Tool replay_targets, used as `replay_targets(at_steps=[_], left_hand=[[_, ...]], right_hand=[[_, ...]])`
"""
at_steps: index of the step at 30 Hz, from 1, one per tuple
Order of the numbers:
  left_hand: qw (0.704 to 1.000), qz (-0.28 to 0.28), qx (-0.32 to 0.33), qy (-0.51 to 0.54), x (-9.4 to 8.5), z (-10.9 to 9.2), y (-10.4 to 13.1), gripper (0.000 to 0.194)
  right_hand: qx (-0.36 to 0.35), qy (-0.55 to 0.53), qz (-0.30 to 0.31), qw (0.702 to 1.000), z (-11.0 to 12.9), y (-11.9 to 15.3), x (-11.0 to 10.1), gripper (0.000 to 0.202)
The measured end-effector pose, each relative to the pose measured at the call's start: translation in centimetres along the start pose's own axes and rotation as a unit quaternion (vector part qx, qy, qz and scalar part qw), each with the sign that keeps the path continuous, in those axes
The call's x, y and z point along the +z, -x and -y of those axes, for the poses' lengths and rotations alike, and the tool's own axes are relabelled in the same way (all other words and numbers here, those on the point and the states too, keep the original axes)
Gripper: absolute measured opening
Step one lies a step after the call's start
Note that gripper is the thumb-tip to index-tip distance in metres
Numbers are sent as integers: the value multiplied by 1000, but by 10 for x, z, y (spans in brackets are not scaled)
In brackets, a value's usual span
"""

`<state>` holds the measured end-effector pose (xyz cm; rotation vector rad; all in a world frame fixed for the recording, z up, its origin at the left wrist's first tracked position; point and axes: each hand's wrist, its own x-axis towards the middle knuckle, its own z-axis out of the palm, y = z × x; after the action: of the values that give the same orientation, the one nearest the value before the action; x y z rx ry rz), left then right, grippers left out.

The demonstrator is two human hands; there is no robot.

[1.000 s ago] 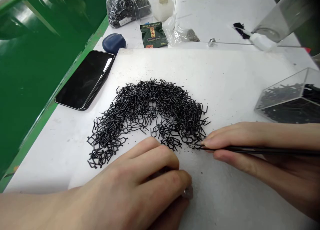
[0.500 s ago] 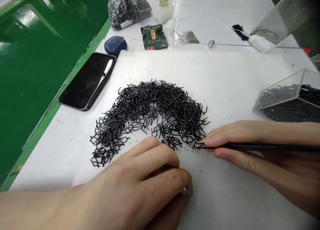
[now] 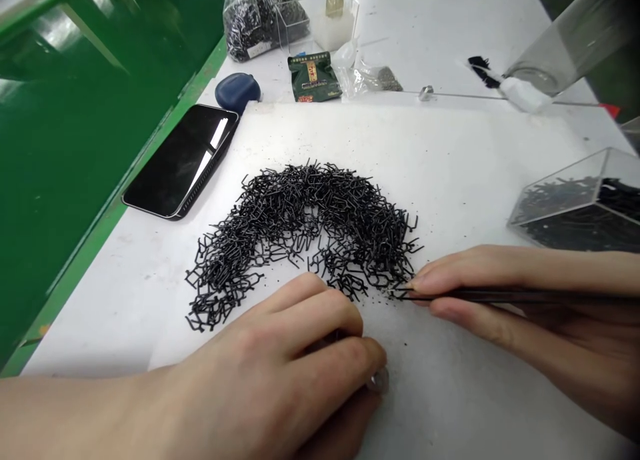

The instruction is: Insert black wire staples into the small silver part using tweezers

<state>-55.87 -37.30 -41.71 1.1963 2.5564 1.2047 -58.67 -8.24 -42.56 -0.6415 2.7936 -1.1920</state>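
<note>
A curved heap of small bent black pieces [image 3: 320, 193] lies on the white work surface [image 3: 450, 153]. My right hand [image 3: 500, 293] is closed on black tweezers [image 3: 470, 296]. Their tips reach the heap's lower right end, among tiny dark crumbs; whether a piece is between them I cannot tell. In front of the heap, my left hand [image 3: 295, 360] rests with curled fingers. Thumb and index finger pinch a small grey metal ring-like part [image 3: 379, 380], mostly hidden by the fingers.
A phone [image 3: 183, 160] and a dark blue case [image 3: 237, 91] lie at the left edge. A bag of black pieces [image 3: 260, 23], a green packet [image 3: 314, 77] and a small clear bag [image 3: 373, 77] stand behind. On the right are a clear box of black pieces [image 3: 575, 213] and a tilted clear container [image 3: 565, 47].
The whole view has shifted slightly, so things appear a little further right. Both hands keep nearly the same pose, and the tweezer tips remain at the heap's right end.
</note>
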Motion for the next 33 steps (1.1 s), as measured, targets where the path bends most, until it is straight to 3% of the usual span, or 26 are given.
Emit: replay_targets(at_steps=[8,15,18,22,26,30,33], left_hand=[[998,-4,-58,-15,2,-14,5,26],[999,-1,-42,-15,1,-9,4,22],[1000,-2,10,-4,2,-3,2,22],[999,1,-46,-20,1,-4,0,26],[1000,2,2,2,0,-6,1,25],[999,-5,-37,-18,0,-5,1,28],[1000,1,1,-1,0,-3,1,26]], right_hand=[[-1,-2,0,1000,-1,3,-3,7],[9,-5,-9,1000,-1,6,-3,10],[5,-6,-2,1000,0,3,-2,11],[8,-11,2,1000,2,0,-3,12],[25,-20,-3,999,1,2,-4,12],[33,-51,-12,998,6,-1,0,29],[29,-64,-7,998,14,-9,8,43]])
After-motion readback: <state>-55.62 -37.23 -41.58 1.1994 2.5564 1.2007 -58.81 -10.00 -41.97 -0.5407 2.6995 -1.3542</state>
